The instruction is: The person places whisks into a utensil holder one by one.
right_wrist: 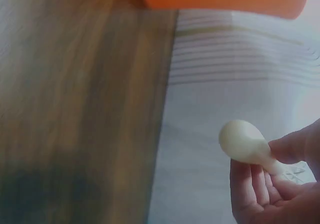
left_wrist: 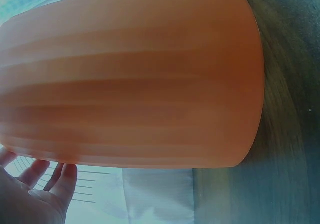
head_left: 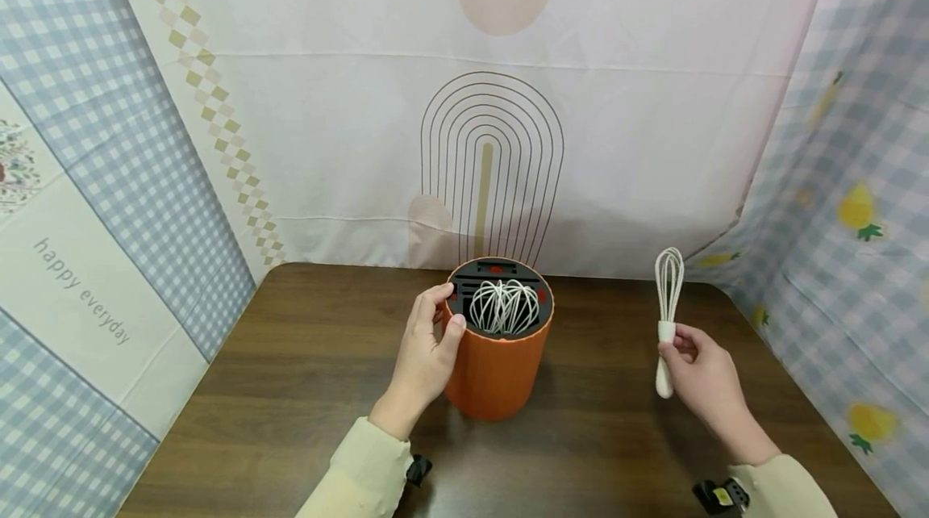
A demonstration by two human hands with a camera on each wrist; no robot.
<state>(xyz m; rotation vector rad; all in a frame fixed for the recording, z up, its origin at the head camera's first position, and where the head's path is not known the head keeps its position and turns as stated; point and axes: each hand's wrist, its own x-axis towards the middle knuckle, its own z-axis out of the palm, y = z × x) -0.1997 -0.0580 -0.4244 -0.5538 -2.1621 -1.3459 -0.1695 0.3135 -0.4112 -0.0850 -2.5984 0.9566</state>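
Note:
An orange, ribbed utensil holder [head_left: 501, 377] stands upright on the table, with a black slotted insert in its top. White wire whisk heads [head_left: 504, 307] stick up through the insert; their handles are hidden inside. My left hand [head_left: 428, 344] holds the holder at its upper left, fingers and thumb spread around the side near the rim. Off to the right and apart from the holder, my right hand [head_left: 702, 373] pinches a small whisk [head_left: 666, 316] by its white handle, wires upward. In the right wrist view the handle's rounded end [right_wrist: 242, 141] shows between thumb and fingers.
The dark wooden table [head_left: 305, 389] ends at a pale patterned cloth [head_left: 348, 139] hanging behind it. Blue checked cloth [head_left: 835, 260] closes the right side, and another checked cloth [head_left: 145, 123] the left. Red bits show in the black insert.

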